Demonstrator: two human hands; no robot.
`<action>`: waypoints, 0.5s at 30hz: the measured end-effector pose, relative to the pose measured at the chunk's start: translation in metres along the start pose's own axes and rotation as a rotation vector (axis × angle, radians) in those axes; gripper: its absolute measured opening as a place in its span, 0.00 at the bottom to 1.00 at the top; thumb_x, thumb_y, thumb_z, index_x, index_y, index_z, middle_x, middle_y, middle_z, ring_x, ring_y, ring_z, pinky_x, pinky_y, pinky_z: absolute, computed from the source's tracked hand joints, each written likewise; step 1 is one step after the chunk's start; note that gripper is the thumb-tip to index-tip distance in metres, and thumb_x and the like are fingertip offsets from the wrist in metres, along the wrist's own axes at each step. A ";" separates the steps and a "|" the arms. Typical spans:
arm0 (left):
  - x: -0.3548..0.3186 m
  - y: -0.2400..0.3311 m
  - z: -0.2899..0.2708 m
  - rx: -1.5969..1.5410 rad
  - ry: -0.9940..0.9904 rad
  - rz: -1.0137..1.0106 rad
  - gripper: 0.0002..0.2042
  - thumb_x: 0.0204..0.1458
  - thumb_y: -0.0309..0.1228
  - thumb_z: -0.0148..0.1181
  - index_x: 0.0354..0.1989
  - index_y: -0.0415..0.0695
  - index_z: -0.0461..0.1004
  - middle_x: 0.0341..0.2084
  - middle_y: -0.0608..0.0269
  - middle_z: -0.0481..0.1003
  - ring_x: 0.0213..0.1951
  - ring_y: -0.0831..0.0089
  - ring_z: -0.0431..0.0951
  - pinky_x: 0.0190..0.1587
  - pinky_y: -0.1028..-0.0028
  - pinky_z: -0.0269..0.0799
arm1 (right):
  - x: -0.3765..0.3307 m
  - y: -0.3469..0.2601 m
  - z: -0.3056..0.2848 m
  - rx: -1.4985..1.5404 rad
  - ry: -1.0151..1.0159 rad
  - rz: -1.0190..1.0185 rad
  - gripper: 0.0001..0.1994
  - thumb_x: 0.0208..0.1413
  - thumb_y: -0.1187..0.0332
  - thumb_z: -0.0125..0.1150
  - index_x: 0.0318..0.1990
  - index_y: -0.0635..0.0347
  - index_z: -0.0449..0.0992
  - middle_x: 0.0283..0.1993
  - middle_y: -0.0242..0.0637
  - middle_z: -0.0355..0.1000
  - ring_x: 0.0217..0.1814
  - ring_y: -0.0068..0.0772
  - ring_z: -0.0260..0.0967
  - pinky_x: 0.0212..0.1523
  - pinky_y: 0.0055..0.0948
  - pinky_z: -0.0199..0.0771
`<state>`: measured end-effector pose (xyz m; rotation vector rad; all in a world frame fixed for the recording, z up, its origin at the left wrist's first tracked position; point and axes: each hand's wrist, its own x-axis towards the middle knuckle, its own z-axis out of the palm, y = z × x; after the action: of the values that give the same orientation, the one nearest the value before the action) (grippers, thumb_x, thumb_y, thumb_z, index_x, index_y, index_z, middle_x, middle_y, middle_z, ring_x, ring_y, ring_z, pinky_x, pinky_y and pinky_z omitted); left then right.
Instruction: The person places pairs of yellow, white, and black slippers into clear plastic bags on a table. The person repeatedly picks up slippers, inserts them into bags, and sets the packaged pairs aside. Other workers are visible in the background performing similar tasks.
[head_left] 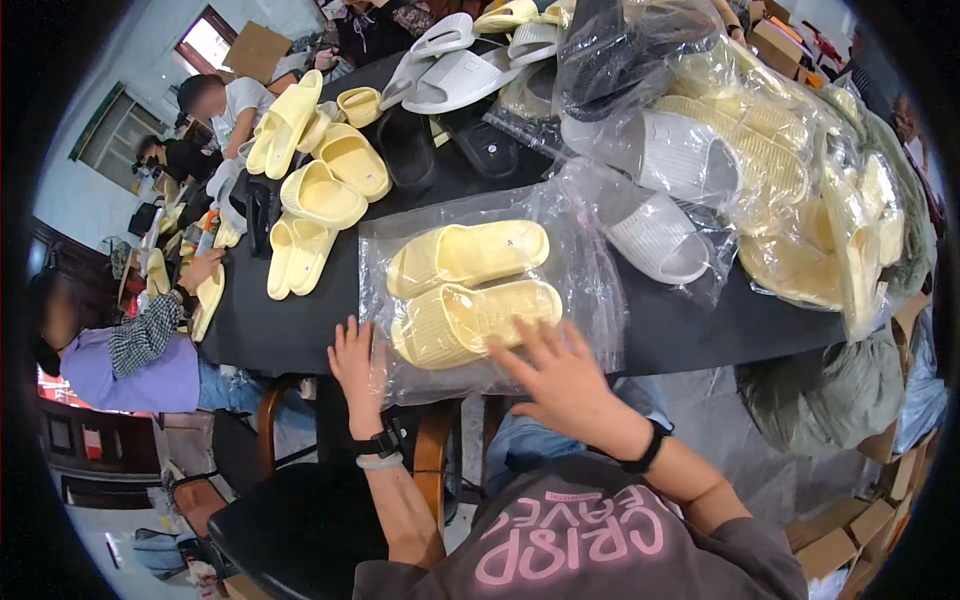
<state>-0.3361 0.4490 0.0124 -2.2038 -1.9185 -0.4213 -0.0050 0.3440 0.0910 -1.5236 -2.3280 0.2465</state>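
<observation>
A pair of yellow slippers point(475, 255) lies side by side inside a clear plastic bag point(590, 300), flat on the black table in front of me. My left hand point(354, 362) rests at the bag's near left corner with its fingers spread. Over the heel of the nearer slipper, my right hand point(562, 380) has its fingers stretched out, touching or just above the plastic. Neither hand grips anything.
Unbagged yellow slippers point(325, 195), black slippers point(407, 150) and grey slippers point(460, 82) stand at the far left and middle of the table point(300, 335). Bagged grey slippers point(660, 238) and a heap of bagged yellow ones point(790, 230) lie right. A person in purple point(140, 370) works at the left.
</observation>
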 end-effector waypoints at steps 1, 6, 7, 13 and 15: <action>-0.006 -0.014 -0.007 -0.066 0.026 -0.040 0.19 0.59 0.36 0.56 0.57 0.45 0.72 0.59 0.58 0.70 0.65 0.58 0.61 0.67 0.55 0.51 | -0.011 0.004 -0.012 -0.016 -0.022 0.034 0.45 0.42 0.54 0.73 0.70 0.44 0.57 0.69 0.51 0.55 0.67 0.53 0.58 0.64 0.55 0.55; -0.016 -0.017 -0.044 -0.776 -0.042 -0.374 0.16 0.64 0.33 0.51 0.56 0.40 0.72 0.39 0.62 0.77 0.39 0.75 0.72 0.45 0.76 0.66 | -0.055 0.038 -0.037 0.028 0.094 0.236 0.39 0.48 0.53 0.68 0.68 0.52 0.60 0.65 0.49 0.62 0.59 0.47 0.67 0.55 0.44 0.62; -0.011 -0.005 -0.054 -0.856 -0.136 -0.394 0.17 0.64 0.33 0.51 0.57 0.40 0.71 0.38 0.63 0.77 0.38 0.77 0.71 0.44 0.76 0.66 | -0.061 0.050 -0.032 0.041 0.107 0.269 0.37 0.50 0.53 0.67 0.67 0.54 0.62 0.63 0.47 0.65 0.57 0.45 0.69 0.53 0.41 0.63; 0.007 0.015 -0.036 -0.996 -0.226 -0.352 0.20 0.58 0.21 0.56 0.60 0.39 0.66 0.28 0.71 0.71 0.29 0.85 0.68 0.31 0.85 0.63 | -0.061 0.074 -0.011 0.121 0.219 0.289 0.19 0.54 0.56 0.64 0.49 0.55 0.77 0.38 0.32 0.75 0.39 0.34 0.71 0.41 0.35 0.62; 0.016 0.013 -0.036 -1.090 -0.150 -0.300 0.20 0.58 0.21 0.56 0.59 0.38 0.67 0.27 0.70 0.71 0.29 0.85 0.69 0.32 0.84 0.65 | -0.058 0.075 -0.004 0.108 0.280 0.237 0.16 0.53 0.56 0.64 0.45 0.53 0.79 0.33 0.30 0.73 0.36 0.33 0.70 0.38 0.35 0.60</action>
<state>-0.3248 0.4508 0.0522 -2.4866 -2.4497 -1.7385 0.0812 0.3216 0.0587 -1.6615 -1.8925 0.1991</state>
